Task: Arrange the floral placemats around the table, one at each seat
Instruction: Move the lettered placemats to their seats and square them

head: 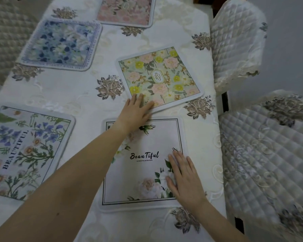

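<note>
Our left hand lies flat, fingers stretched and together, their tips pressing the near corner of the green and yellow placemat; nothing is gripped. Our right hand is likewise spread flat, palm down, on the lower right part of the white placemat, covering some of its printed roses, holding nothing.

The white mat, lettered "Beautiful", sits square in front of us near the right edge of the table. The green and yellow one lies just beyond it, turned at an angle, its near corner almost meeting the white mat's far edge. Our left forearm crosses the white mat's upper left corner and hides that part.

To the left, a placemat with blue flowers and daisies runs out of view at the left edge. Farther off lies a blue-flowered placemat, tilted, and beyond it a pink placemat cut off by the top of the picture. All rest on a cream tablecloth embroidered with grey-brown roses.

On the right, two chairs with quilted lace covers stand just beside the table edge. The small lettering on the blue mat's border and the oval label on the green one are too blurred to read.
</note>
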